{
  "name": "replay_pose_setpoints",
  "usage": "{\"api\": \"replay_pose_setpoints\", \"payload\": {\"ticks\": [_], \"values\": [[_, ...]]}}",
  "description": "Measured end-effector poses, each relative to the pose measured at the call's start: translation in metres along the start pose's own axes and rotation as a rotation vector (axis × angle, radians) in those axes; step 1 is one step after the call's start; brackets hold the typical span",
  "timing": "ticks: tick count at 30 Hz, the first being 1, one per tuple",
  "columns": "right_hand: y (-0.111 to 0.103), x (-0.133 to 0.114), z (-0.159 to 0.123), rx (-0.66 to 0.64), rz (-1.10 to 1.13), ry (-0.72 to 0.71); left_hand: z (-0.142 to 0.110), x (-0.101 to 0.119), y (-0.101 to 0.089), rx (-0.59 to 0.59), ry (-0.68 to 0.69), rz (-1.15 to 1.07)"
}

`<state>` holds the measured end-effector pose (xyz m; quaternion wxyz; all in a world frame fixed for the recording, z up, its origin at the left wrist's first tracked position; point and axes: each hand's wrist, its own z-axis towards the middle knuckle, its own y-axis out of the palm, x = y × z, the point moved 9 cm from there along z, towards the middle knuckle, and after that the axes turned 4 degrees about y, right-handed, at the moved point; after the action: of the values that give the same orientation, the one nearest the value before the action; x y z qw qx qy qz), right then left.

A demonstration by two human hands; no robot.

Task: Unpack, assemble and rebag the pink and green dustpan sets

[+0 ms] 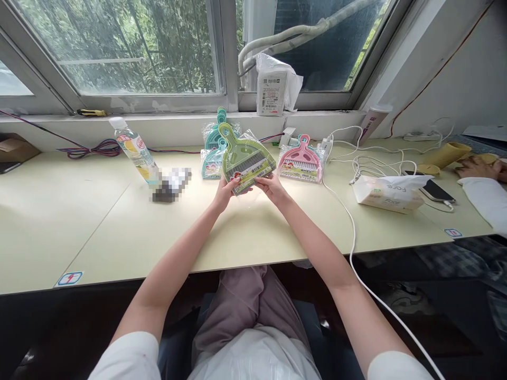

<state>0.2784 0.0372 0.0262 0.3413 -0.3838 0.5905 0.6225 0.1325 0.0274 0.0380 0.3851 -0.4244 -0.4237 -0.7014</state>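
Note:
Between my two hands is a green dustpan and brush set (246,153) in clear wrapping, tilted above the table. My left hand (226,194) grips its lower left corner, and my right hand (273,189) pinches its lower right edge. Just behind it, partly covered, are a light blue dustpan set (211,163) and a teal dustpan set (214,138). To the right a pink dustpan set (302,161), also wrapped, leans toward the window wall.
A bottle (134,150) stands at the left, beside a blurred-out patch. On the right are white cables (376,163), a tissue pack (390,192), a phone (435,190) and another person's hand (481,169). A wrapped box (272,91) sits on the sill.

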Motion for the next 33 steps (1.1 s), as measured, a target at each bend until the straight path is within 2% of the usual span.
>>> {"api": "replay_pose_setpoints", "payload": {"ticks": [7,24,33], "values": [[0.003,0.002,-0.001,-0.022,0.010,-0.009,0.000,0.003,0.000,-0.006,0.017,0.002],[-0.002,0.013,0.004,0.051,0.029,-0.009,0.000,0.000,-0.005,0.030,-0.005,0.017],[-0.004,0.013,0.006,0.050,0.033,0.005,0.000,0.002,-0.002,0.002,0.017,0.015]]}}
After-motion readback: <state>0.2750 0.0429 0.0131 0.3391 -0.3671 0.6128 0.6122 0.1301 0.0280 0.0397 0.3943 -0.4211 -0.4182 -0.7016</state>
